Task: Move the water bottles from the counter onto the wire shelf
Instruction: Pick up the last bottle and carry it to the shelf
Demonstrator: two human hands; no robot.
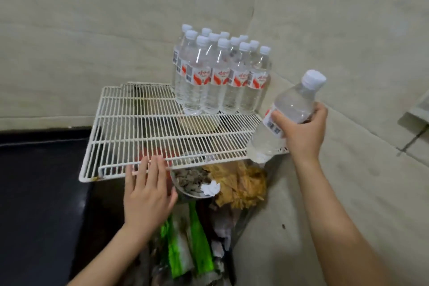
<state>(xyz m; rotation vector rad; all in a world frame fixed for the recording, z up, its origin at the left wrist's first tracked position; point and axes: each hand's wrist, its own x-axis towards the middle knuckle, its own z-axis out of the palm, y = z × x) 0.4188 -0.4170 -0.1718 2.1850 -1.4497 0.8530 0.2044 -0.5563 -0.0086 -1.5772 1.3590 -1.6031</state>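
Our right hand [301, 132] grips a water bottle [290, 104] around its middle, with the fingers curled over the label. The bottle is tilted: its white cap points up and to the right, and its base hangs at the front right corner of the wire shelf [151, 127]. We cannot tell whether the base touches the wires.

Our left hand [148, 190] is flat and holds nothing. Its fingers are straight and close together, with the fingertips lying over the shelf's front rail.

A tight cluster of bottles [220, 76] stands upright on the shelf's back right part, against the pale tiled wall [92, 30]. They have white caps and red and white labels, and they stand in rows touching one another.

Below the shelf's front edge we see a metal bowl [185, 194] of greyish scraps, a crumpled white tissue [210, 188] on its rim, and brownish wrappers [243, 188] beside it. Green packaging [197, 239] lies nearer to us. A dark surface [34, 193] lies to the left.
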